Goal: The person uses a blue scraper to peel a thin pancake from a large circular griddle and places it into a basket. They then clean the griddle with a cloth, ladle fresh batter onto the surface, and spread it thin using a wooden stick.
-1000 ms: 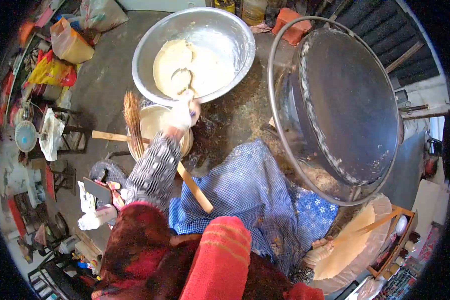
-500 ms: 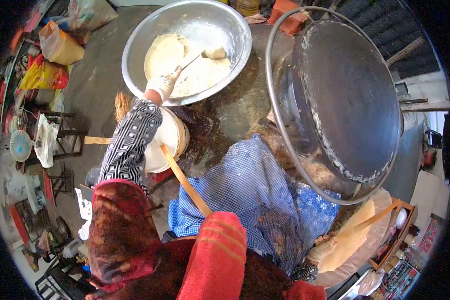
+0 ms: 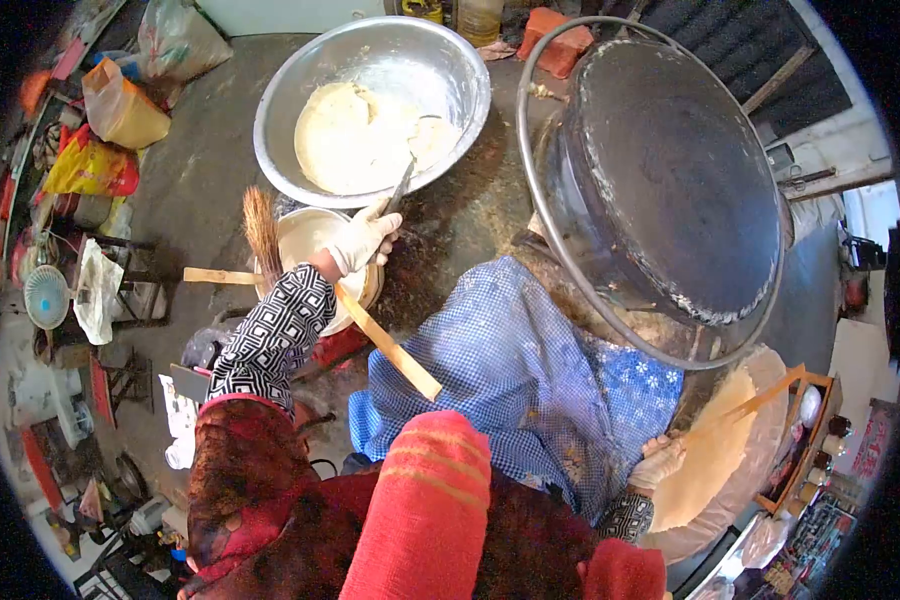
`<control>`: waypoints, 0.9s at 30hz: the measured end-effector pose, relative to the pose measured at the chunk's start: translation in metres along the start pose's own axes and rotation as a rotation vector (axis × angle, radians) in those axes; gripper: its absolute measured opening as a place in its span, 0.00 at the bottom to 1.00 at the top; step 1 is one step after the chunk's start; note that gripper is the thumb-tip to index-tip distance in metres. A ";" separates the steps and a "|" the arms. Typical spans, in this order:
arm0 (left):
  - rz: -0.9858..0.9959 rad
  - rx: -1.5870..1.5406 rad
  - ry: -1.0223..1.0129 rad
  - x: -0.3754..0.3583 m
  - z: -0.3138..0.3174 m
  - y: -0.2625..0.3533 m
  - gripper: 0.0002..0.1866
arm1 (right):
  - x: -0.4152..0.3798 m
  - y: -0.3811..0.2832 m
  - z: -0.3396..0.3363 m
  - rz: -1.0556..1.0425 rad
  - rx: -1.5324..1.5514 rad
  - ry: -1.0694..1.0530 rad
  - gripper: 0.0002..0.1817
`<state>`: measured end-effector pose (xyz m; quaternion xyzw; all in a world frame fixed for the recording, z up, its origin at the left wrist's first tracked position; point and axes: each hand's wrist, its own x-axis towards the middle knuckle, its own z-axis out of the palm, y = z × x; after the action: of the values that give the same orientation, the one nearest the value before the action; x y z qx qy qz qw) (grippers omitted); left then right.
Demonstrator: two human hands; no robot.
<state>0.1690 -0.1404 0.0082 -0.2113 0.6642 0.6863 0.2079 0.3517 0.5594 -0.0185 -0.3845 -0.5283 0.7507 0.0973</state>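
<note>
- The left hand [image 3: 362,238] grips a ladle [image 3: 402,185] that dips into the batter [image 3: 360,135] in the big metal bowl [image 3: 280,100].
- The right hand [image 3: 658,462] grips a thin stick [image 3: 745,405] over a flat pancake [image 3: 710,455].

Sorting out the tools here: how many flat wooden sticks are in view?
3. One flat wooden stick slants across the blue checked apron; one lies left of the white bucket; a thin one is in the right hand. Others may be hidden.
</note>
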 end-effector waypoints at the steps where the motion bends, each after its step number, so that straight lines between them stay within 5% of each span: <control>1: -0.030 -0.244 -0.026 -0.002 0.004 0.000 0.18 | 0.016 0.004 -0.022 0.096 0.207 -0.249 0.18; 4: -0.052 -0.610 -0.105 -0.008 0.014 -0.011 0.11 | 0.001 0.017 0.002 -0.052 0.162 -0.187 0.17; 5: -0.079 -0.768 -0.170 -0.017 0.020 -0.014 0.10 | -0.045 0.009 0.075 -0.255 -0.044 0.131 0.16; 6: -0.096 -0.943 -0.358 -0.018 0.020 -0.025 0.09 | -0.068 -0.001 0.115 -0.208 -0.027 0.174 0.16; 7: -0.143 -1.094 -0.550 -0.019 0.019 -0.036 0.12 | -0.060 0.004 0.110 -0.132 -0.026 0.049 0.16; 8: -0.120 -1.155 -0.425 -0.035 0.029 -0.031 0.15 | -0.080 0.003 0.141 -0.163 -0.024 0.042 0.16; 12: -0.092 -1.585 -0.781 -0.066 0.017 -0.049 0.08 | -0.104 0.000 0.204 -0.204 -0.086 -0.091 0.16; 14: 0.276 -0.550 -0.147 -0.085 -0.015 -0.049 0.02 | -0.091 0.006 0.214 -0.345 -0.141 -0.264 0.14; 16: 0.417 0.067 0.061 -0.095 -0.017 -0.025 0.18 | -0.006 0.053 0.193 -0.660 -0.533 -0.393 0.11; 17: 0.452 0.358 0.190 -0.100 -0.018 -0.014 0.26 | -0.053 0.002 0.230 -0.569 -0.322 -0.321 0.10; 19: 0.116 -0.600 -0.161 -0.082 -0.062 -0.018 0.11 | -0.024 -0.024 0.244 -0.720 -0.628 -0.118 0.10; 20: 0.117 -0.906 -0.366 -0.067 -0.077 -0.027 0.09 | -0.016 -0.038 0.242 -0.698 -0.757 -0.069 0.10; 22: -0.062 -1.086 -0.171 -0.094 -0.065 -0.003 0.11 | 0.009 -0.042 0.230 -0.691 -0.791 -0.064 0.12; 24: 0.038 -0.986 0.065 -0.121 -0.031 0.028 0.11 | 0.030 -0.034 0.210 -0.682 -0.932 -0.072 0.12; 27: 0.057 -0.959 0.003 -0.117 -0.030 0.056 0.10 | 0.067 -0.025 0.209 -0.668 -1.030 -0.050 0.14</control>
<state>0.2341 -0.1730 0.1197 -0.2661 0.2787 0.9203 0.0672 0.1575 0.4569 0.0017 -0.1780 -0.9173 0.3366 0.1166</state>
